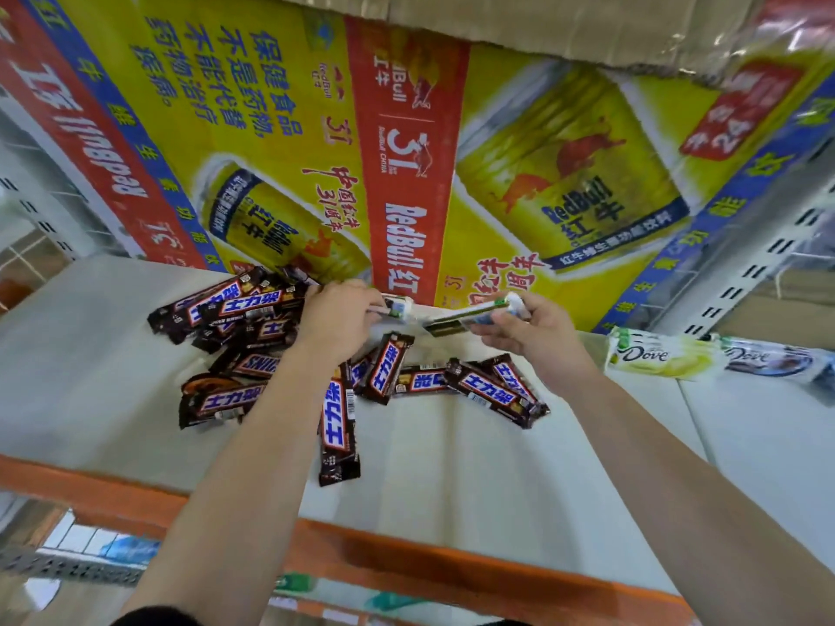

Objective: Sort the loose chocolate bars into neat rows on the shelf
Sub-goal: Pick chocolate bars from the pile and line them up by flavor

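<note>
Both hands (341, 316) (533, 329) grip glossy flat wrappers (470, 314).

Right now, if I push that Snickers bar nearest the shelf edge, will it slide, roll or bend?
The Snickers bar lies flat on the smooth pale shelf in a glossy wrapper, so it would probably slide, not roll. It looks straight and solid, so likely fairly stiff. It lies close to the orange front edge, so a push towards you might drop it.

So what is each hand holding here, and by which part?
Right hand pinches a white-wrapped chocolate bar by its right end. Left hand grips another white-wrapped bar at its left end.
</note>
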